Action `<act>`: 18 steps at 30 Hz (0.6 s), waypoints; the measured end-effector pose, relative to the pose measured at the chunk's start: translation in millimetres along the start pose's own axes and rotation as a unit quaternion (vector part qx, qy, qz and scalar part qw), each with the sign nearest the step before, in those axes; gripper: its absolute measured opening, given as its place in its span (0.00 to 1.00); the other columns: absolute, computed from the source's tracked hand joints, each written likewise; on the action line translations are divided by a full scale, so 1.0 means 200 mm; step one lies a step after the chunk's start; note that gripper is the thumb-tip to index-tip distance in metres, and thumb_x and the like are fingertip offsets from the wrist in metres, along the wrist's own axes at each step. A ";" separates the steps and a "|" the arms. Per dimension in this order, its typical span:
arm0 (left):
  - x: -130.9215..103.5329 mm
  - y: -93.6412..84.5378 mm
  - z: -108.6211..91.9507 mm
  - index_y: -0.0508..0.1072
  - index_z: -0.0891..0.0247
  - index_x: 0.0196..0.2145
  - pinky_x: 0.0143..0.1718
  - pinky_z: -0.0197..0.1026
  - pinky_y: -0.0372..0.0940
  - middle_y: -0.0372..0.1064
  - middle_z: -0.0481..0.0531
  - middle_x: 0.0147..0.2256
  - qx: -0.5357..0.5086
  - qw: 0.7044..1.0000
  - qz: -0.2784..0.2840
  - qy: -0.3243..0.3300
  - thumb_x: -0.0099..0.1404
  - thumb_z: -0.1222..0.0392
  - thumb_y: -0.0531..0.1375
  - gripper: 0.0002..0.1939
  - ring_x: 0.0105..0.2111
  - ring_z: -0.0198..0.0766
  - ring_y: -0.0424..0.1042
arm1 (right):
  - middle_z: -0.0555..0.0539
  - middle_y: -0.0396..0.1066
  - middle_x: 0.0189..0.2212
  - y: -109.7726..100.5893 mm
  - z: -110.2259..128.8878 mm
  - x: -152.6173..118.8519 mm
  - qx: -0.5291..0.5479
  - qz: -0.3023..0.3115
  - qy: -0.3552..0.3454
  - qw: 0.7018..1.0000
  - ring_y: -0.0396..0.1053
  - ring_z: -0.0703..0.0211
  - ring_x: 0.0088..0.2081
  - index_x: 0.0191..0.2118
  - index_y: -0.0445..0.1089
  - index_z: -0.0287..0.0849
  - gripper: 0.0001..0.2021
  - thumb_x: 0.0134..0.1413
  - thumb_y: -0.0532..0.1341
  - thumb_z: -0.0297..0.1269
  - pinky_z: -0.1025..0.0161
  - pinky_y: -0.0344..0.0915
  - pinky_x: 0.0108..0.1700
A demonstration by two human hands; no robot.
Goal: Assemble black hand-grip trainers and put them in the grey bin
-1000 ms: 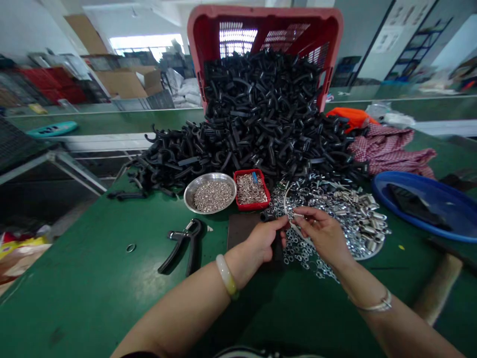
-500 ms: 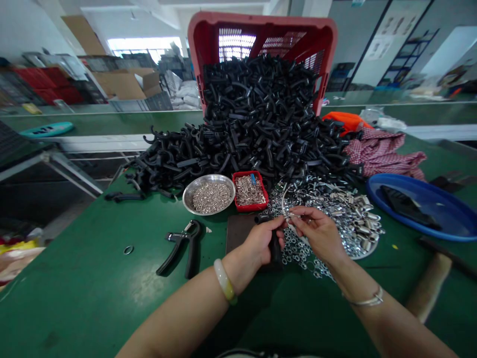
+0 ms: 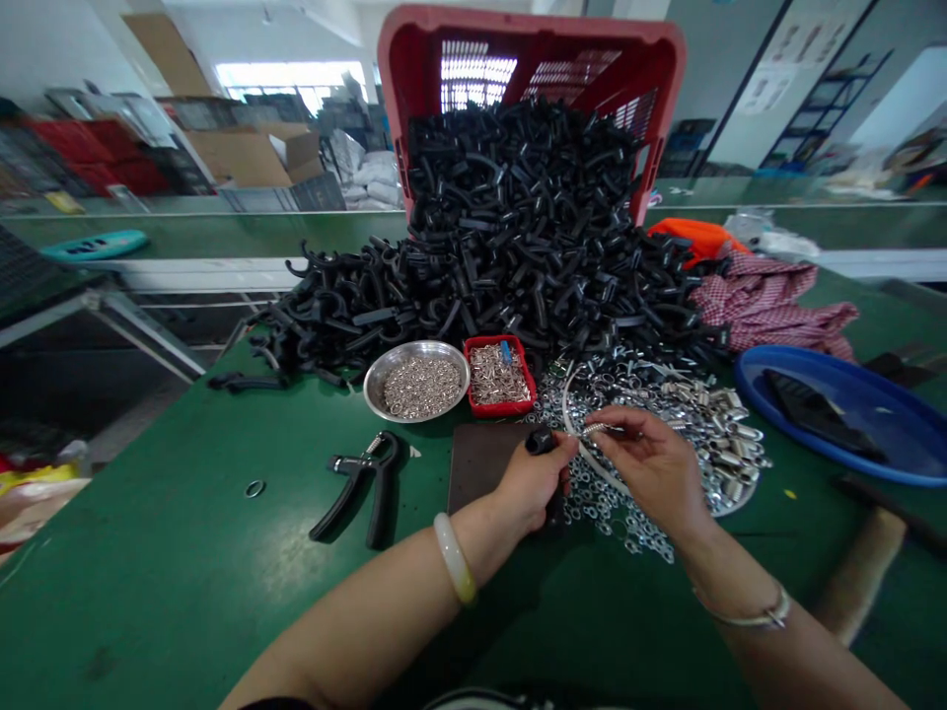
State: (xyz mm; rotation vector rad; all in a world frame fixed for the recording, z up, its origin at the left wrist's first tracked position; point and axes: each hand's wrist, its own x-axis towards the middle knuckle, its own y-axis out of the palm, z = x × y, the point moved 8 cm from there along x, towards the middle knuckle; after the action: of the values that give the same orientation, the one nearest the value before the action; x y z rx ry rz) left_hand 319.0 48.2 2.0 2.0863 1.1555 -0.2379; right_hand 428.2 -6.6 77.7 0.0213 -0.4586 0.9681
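My left hand [image 3: 534, 481] is wrapped round a black handle [image 3: 540, 440], whose round end sticks up above the fingers beside a dark flat block [image 3: 477, 459]. Between the thumb and fingers of my right hand [image 3: 651, 459] is a small metal spring [image 3: 598, 428]. Both hands are close together over the edge of a white-rimmed plate [image 3: 603, 473] heaped with metal rings and springs. An assembled black hand grip [image 3: 362, 488] lies on the green table to the left. Behind stand a steel bowl [image 3: 418, 383] and a red tray [image 3: 500, 377], both holding small metal parts.
A large pile of black handles [image 3: 510, 266] spills from a red crate [image 3: 533, 30]. At the right are a blue tray [image 3: 903, 444] with a dark flat object, a hammer [image 3: 865, 572] and a checked cloth [image 3: 776, 306]. A loose ring [image 3: 254, 488] lies at the left.
My right hand has shifted slightly right, away from my left hand, with the spring. The black handle's end is now turned up more toward the camera. The view has moved a little.
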 end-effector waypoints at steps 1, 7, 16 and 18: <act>0.00 0.01 0.00 0.66 0.65 0.28 0.14 0.29 0.52 0.57 0.42 0.17 -0.014 1.000 0.013 0.006 0.49 0.61 0.65 0.11 0.14 0.25 0.55 | 0.47 0.69 0.39 0.00 0.02 0.00 0.011 -0.023 -0.015 1.000 0.68 0.59 0.41 0.41 0.68 0.46 0.13 0.46 0.64 0.33 0.58 0.65 0.45; -0.01 0.01 0.01 0.65 0.64 0.27 0.16 0.28 0.52 0.56 0.41 0.17 -0.040 0.998 0.052 0.011 0.45 0.58 0.67 0.15 0.16 0.24 0.55 | 0.46 0.70 0.39 0.12 -0.10 0.01 0.148 -0.003 0.115 0.982 0.70 0.57 0.40 0.46 0.63 0.46 0.17 0.49 0.62 0.38 0.53 0.67 0.45; 0.00 -0.04 0.10 0.65 0.64 0.28 0.16 0.30 0.54 0.60 0.42 0.19 -0.004 0.996 0.018 -0.086 0.52 0.63 0.62 0.08 0.14 0.25 0.56 | 0.45 0.68 0.40 0.11 0.11 0.03 -0.055 0.045 -0.051 0.996 0.69 0.57 0.41 0.49 0.61 0.47 0.16 0.53 0.58 0.36 0.56 0.68 0.42; 0.00 -0.04 0.11 0.63 0.63 0.29 0.17 0.31 0.55 0.58 0.42 0.17 0.022 0.992 0.038 -0.115 0.53 0.67 0.60 0.07 0.14 0.27 0.57 | 0.46 0.68 0.39 0.14 0.15 0.05 -0.015 0.088 -0.042 0.995 0.69 0.57 0.40 0.50 0.60 0.47 0.16 0.54 0.57 0.36 0.57 0.68 0.42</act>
State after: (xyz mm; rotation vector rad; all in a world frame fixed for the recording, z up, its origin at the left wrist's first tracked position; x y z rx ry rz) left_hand 316.6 35.8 -18.4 2.0731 0.9384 -0.4591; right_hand 399.1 11.0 104.5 -0.0051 -0.5597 1.1359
